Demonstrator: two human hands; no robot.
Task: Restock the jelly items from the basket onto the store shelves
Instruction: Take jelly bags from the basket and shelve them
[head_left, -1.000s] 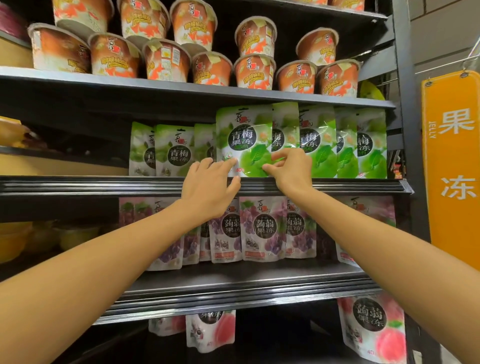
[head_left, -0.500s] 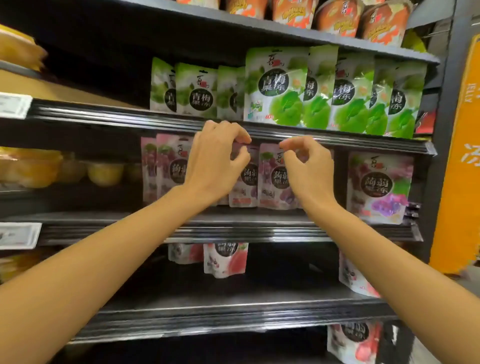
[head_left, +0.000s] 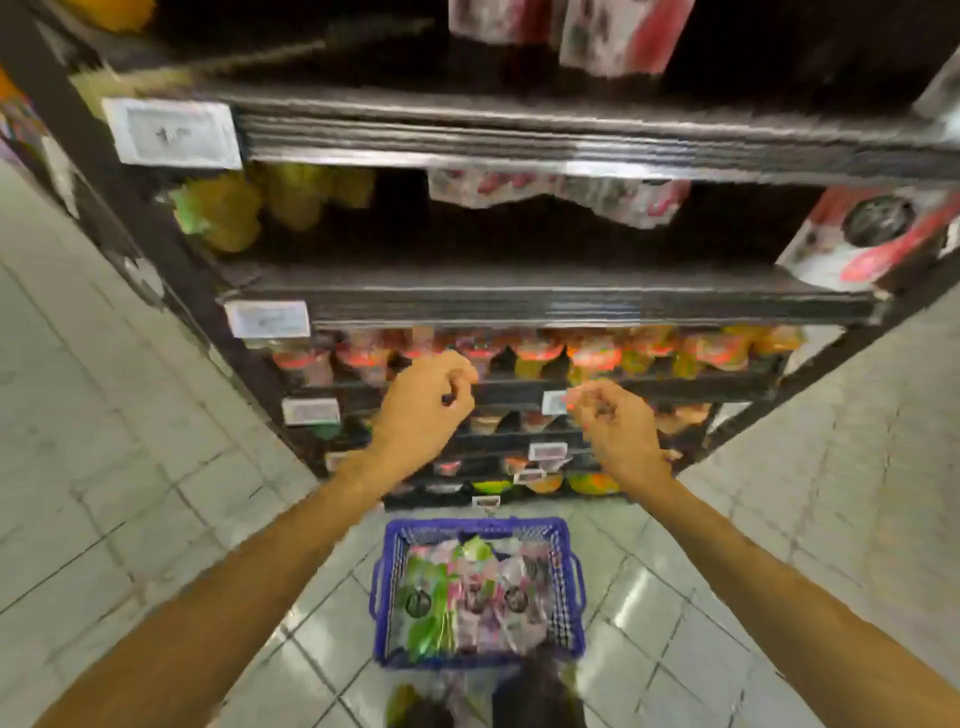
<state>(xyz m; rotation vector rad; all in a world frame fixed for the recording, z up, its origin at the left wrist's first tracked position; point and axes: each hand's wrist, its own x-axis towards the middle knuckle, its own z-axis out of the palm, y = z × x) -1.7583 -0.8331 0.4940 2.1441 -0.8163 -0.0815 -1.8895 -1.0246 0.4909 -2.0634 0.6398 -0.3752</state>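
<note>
At the left, a white paper price label (head_left: 174, 132) is fixed to the lip of the dark metal shelf unit (head_left: 519, 306), where it can be read from the aisle. The left hand (head_left: 423, 410) is held in the air before the lower shelves, its fingers (head_left: 457, 371) loosely curled with nothing gripped. Below, between the arms, the blue perforated plastic basket (head_left: 475, 526) is set on the pale glossy tiled floor (head_left: 104, 467), presumably within reach of both hands. Crinkled green and purple foil jelly pouches (head_left: 467, 597) are heaped in it, not yet shelved. The right hand (head_left: 618, 423) is likewise raised with fingers loosely bent and nothing seen held, though the view is blurred. At far right, a white-and-red pouch (head_left: 872, 234) is stood on a shelf.
</note>
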